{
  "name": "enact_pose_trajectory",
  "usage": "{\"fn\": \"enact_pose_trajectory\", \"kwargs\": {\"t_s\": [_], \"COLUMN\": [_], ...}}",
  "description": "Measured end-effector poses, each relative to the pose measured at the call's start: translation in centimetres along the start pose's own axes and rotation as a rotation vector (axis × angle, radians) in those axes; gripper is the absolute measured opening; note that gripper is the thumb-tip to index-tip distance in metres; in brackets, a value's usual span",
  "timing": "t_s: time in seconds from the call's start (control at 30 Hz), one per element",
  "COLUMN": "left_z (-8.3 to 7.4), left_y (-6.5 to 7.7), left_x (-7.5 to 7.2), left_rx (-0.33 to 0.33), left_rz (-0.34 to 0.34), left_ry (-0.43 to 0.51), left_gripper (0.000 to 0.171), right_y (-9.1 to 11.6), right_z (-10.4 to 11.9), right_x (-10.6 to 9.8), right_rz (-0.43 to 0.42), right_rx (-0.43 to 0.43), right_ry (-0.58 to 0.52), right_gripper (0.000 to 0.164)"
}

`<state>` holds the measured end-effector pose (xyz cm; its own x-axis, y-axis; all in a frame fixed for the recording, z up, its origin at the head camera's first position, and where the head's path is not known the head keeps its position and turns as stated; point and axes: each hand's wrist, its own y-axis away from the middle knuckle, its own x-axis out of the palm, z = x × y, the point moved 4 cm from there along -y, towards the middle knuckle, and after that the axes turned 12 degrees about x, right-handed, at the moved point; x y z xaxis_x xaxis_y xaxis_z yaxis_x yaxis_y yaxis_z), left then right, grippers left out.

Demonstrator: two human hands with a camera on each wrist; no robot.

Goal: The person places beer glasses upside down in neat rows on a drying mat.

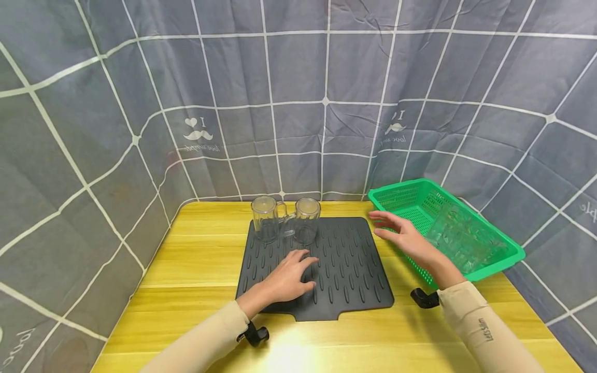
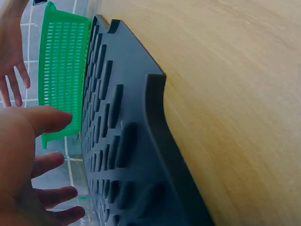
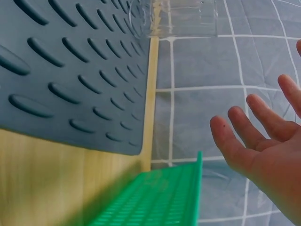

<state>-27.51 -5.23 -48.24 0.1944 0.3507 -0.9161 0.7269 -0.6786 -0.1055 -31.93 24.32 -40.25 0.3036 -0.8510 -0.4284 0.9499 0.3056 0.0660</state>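
Note:
Two clear glass mugs (image 1: 306, 221) stand side by side at the back left of a dark grey ridged mat (image 1: 347, 259), their handles turned toward each other. Over the mat's front left hovers my left hand (image 1: 288, 277), fingers spread and holding nothing. My right hand (image 1: 403, 235) is in the air by the near-left rim of a green plastic basket (image 1: 494, 274), its fingers loosely extended and holding nothing. Clear glassware (image 1: 459, 241) lies in the right part of that basket. In the right wrist view, part of a glass mug (image 3: 188, 19) shows at the mat's far edge.
The mat lies on a yellow wood-grain table (image 1: 186, 274), with a tab at its front edge. A grey curtain (image 1: 298, 124) with white grid lines hangs behind and at both sides. Black straps with small devices (image 1: 255, 334) sit at the wrists.

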Motion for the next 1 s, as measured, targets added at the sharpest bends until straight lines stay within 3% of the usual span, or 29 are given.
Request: {"fn": "enact_pose_trajectory", "kwargs": {"t_s": [0.4,0.57,1.0], "left_z": [0.0,-0.1,-0.3], "left_y": [0.4,0.6,0.8], "left_x": [1.3,1.4,2.1], "left_rx": [-0.003,-0.006,-0.024], "left_rz": [0.102,0.121,0.152], "left_ry": [-0.002,0.000,0.036], "left_gripper": [0.061,0.062,0.063], "right_y": [0.8,1.2,1.8], "right_z": [1.6,2.3,3.6], "right_x": [-2.5,-3.9,-6.2], "right_rz": [-0.025,-0.028,-0.057], "right_rx": [-0.020,-0.024,-0.006], "right_ry": [0.119,0.210,0.298], "right_gripper": [0.051,0.051,0.050]}}
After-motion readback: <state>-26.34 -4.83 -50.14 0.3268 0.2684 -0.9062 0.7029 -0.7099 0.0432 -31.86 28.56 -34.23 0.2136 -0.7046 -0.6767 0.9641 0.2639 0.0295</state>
